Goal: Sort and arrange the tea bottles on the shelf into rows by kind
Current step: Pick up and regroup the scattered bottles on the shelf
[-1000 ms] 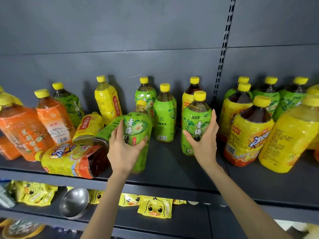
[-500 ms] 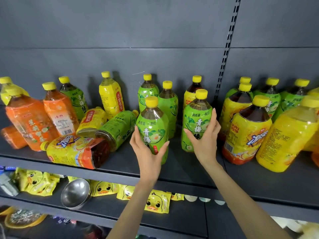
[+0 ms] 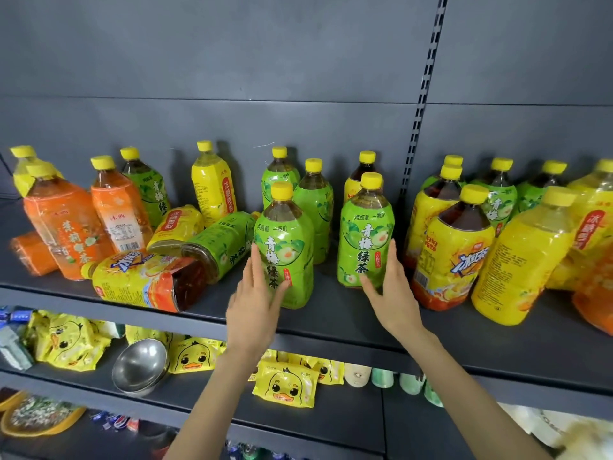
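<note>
Two upright green tea bottles stand near the shelf's [image 3: 335,338] front middle, the left one [image 3: 285,247] and the right one [image 3: 365,237]. My left hand [image 3: 255,303] sits at the left bottle's lower left, fingers straight and apart, thumb across the label. My right hand [image 3: 393,290] is at the right bottle's lower right, fingers also spread. Neither hand wraps its bottle. Another green bottle [image 3: 225,247] lies on its side to the left. Beside it lies a yellow-orange iced tea bottle [image 3: 142,283].
Orange bottles [image 3: 66,224] and a yellow bottle [image 3: 214,187] stand at the left. More green bottles [image 3: 315,200] stand behind. Iced tea [image 3: 451,254] and yellow bottles [image 3: 524,260] crowd the right. The lower shelf holds duck packets [image 3: 285,386] and a steel bowl [image 3: 141,366].
My left hand stood the tilted green bottle upright at the front, left of the other one, and has opened. My right hand has slid lower and loosened on its bottle.
</note>
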`<state>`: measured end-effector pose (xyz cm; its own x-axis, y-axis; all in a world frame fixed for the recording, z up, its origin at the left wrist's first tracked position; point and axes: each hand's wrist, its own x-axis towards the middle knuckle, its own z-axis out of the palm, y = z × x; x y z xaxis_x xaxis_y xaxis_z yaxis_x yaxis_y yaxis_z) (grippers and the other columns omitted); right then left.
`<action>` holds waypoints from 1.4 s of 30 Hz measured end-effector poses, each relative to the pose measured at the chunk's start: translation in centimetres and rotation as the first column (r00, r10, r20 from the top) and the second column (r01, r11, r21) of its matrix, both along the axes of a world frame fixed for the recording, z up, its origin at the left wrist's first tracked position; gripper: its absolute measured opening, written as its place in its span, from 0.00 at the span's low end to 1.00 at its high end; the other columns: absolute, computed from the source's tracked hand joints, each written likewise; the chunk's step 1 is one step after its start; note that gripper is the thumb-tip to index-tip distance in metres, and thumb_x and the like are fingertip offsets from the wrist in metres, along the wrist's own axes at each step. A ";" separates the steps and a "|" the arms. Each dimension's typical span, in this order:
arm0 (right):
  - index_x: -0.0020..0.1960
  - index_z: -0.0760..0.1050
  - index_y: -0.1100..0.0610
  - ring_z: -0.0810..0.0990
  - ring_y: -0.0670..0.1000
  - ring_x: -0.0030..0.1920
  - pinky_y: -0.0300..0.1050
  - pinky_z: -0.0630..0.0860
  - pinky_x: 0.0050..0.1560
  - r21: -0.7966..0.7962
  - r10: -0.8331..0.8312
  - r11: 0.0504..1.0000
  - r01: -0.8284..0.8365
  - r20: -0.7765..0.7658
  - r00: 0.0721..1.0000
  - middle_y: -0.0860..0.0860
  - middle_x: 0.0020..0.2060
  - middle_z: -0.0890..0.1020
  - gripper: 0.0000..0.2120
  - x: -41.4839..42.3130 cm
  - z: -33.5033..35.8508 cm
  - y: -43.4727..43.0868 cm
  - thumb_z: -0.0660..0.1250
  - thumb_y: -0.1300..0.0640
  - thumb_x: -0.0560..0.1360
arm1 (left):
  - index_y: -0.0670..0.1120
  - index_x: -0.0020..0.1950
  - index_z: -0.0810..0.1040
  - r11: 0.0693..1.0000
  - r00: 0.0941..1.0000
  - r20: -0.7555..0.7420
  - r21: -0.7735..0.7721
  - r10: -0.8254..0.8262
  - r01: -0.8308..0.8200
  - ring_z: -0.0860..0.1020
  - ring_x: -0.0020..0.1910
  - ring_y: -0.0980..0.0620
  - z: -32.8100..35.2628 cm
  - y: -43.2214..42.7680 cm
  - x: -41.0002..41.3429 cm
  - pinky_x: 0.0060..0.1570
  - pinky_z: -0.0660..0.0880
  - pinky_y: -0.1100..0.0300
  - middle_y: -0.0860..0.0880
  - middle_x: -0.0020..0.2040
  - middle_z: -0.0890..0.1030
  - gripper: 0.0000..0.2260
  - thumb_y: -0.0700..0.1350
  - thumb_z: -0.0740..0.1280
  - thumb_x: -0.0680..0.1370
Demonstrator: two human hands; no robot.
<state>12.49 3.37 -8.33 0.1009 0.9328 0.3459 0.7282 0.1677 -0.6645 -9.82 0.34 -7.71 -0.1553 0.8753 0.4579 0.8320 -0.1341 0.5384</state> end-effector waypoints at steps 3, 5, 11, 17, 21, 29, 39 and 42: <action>0.78 0.49 0.55 0.69 0.56 0.68 0.53 0.71 0.61 0.015 -0.078 0.997 0.077 0.303 0.950 0.54 0.71 0.67 0.33 0.7 -0.2 -1.9 0.59 0.46 0.79 | 0.41 0.65 0.75 0.993 0.964 -0.257 0.113 0.074 -0.046 0.80 0.51 0.39 -1.1 -2.0 -2.3 0.43 0.76 0.48 0.43 0.54 0.82 0.24 0.56 0.55 0.79; 0.74 0.61 0.55 0.73 0.57 0.64 0.53 0.71 0.61 0.049 -0.115 0.993 0.105 0.453 0.884 0.54 0.67 0.73 0.26 0.8 -0.3 -3.2 0.59 0.46 0.79 | 0.41 0.59 0.79 0.990 0.941 -0.327 0.133 0.085 -0.044 0.81 0.45 0.41 -1.8 -3.4 -4.2 0.41 0.76 0.50 0.45 0.48 0.83 0.22 0.54 0.54 0.77; 0.51 0.81 0.58 0.83 0.58 0.41 0.53 0.79 0.42 0.222 -0.216 0.969 0.106 0.561 0.799 0.54 0.43 0.84 0.12 -2.2 -1.0 -6.1 0.74 0.52 0.70 | 0.40 0.54 0.81 0.994 0.910 -0.406 0.099 0.083 -0.046 0.81 0.41 0.40 -1.2 -6.3 -10.5 0.38 0.77 0.49 0.43 0.43 0.84 0.22 0.54 0.55 0.76; 0.49 0.82 0.56 0.83 0.56 0.40 0.51 0.79 0.40 0.253 -0.217 0.964 0.083 0.570 0.792 0.51 0.43 0.84 0.16 -9.6 -0.5 -9.5 0.64 0.44 0.75 | 0.41 0.53 0.81 0.991 0.895 -0.429 0.004 0.120 -0.131 0.81 0.41 0.38 -0.6 -9.1 -20.0 0.37 0.77 0.47 0.42 0.41 0.83 0.24 0.56 0.54 0.75; 0.51 0.81 0.53 0.83 0.54 0.41 0.49 0.79 0.40 0.213 -0.160 0.976 0.045 0.562 0.812 0.49 0.43 0.83 0.22 -15.4 0.5 -10.9 0.54 0.42 0.75 | 0.41 0.52 0.81 0.983 0.876 -0.453 0.003 0.166 -0.184 0.81 0.42 0.38 -0.1 -9.3 -25.4 0.36 0.77 0.47 0.42 0.42 0.83 0.22 0.56 0.56 0.74; 0.62 0.76 0.54 0.79 0.55 0.56 0.51 0.76 0.51 0.185 -0.065 0.982 -0.039 0.522 0.851 0.50 0.56 0.81 0.18 -23.3 2.5 -9.6 0.65 0.46 0.77 | 0.39 0.55 0.79 0.986 0.895 -0.421 -0.012 0.148 -0.168 0.79 0.45 0.36 1.5 -6.2 -30.0 0.38 0.76 0.46 0.39 0.45 0.82 0.15 0.47 0.70 0.74; 0.73 0.61 0.50 0.68 0.53 0.67 0.50 0.72 0.56 0.010 0.045 0.999 -0.051 0.350 0.936 0.50 0.69 0.66 0.24 -26.4 4.7 0.6 0.55 0.42 0.80 | 0.44 0.64 0.71 0.932 0.925 -0.347 -0.259 0.155 -0.253 0.73 0.60 0.40 2.3 1.8 -31.3 0.53 0.70 0.48 0.42 0.56 0.79 0.30 0.66 0.48 0.78; 0.74 0.60 0.48 0.67 0.56 0.68 0.56 0.69 0.62 -0.086 0.073 0.995 -0.059 0.166 0.983 0.52 0.70 0.65 0.25 -27.1 4.7 4.3 0.57 0.42 0.79 | 0.45 0.71 0.63 0.924 0.966 -0.222 -0.324 0.132 -0.201 0.74 0.59 0.38 2.0 2.7 -31.2 0.53 0.70 0.47 0.39 0.56 0.78 0.35 0.68 0.46 0.75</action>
<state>-14.61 7.68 -3.62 -0.0151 0.9610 0.2763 0.8204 0.1699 -0.5460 -41.04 3.04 -5.71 -0.2514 0.9526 0.1715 0.9179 0.1785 0.3543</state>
